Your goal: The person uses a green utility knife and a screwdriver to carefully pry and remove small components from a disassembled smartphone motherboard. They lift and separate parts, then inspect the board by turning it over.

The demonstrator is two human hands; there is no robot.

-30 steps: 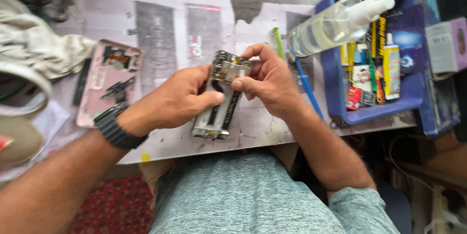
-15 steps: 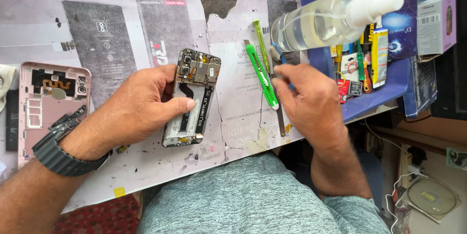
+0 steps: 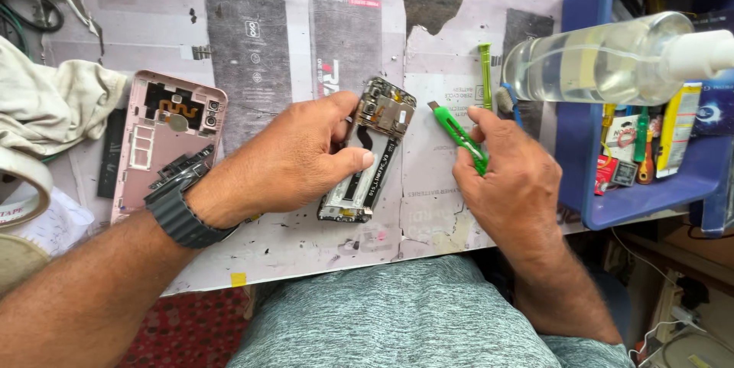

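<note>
Two hands split now: your right hand [image 3: 508, 177] has left the opened phone [image 3: 372, 150] and closed its fingers on the green cutter [image 3: 459, 138], blade toward the phone. Your left hand [image 3: 294, 161] still clamps the phone on the mat [image 3: 443, 54].

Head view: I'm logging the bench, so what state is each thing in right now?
Opened phone frame with bare circuit board: back off, steadied by left hand.
Green utility knife: blade out, in the grip of right hand.
Pink phone back cover: detached, inside up.
Clear plastic spray bottle: lying sideways across blue plastic bin.
</note>
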